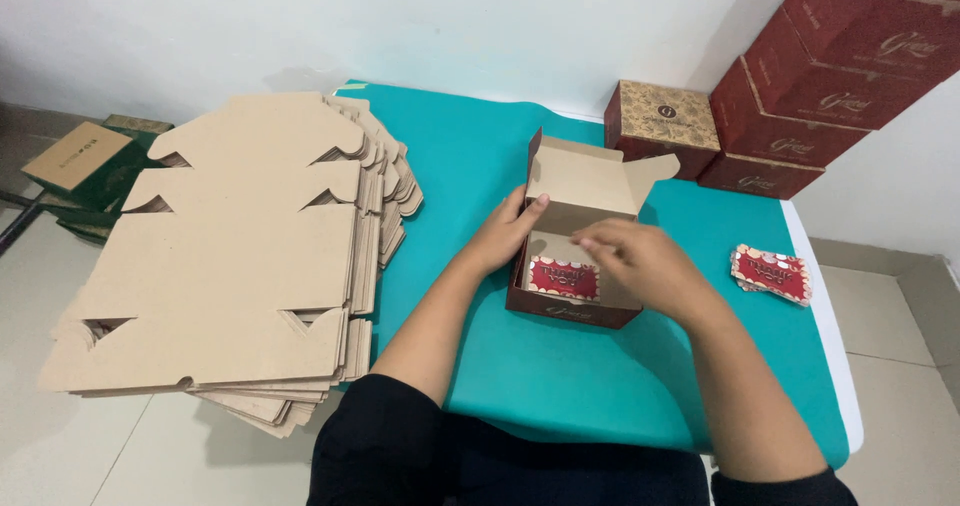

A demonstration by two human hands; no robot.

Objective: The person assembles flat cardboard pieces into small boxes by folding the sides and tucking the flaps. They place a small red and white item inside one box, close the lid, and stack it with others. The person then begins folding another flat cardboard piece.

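Note:
An open dark red cardboard box [572,311] with a raised brown lid flap sits on the teal mat [470,166]. A red patterned card [563,277] lies inside it on the bottom. My left hand [508,232] rests against the box's left wall, fingers over the rim. My right hand [645,261] hovers over the box's right side, fingers curled and blurred, with nothing seen in it.
A tall stack of flat brown box blanks [235,256] lies on the left. Several red cards [772,272] lie at the mat's right. A closed gold-topped box [662,121] and stacked dark red cartons [830,76] stand at the back right. Green boxes [85,166] sit far left.

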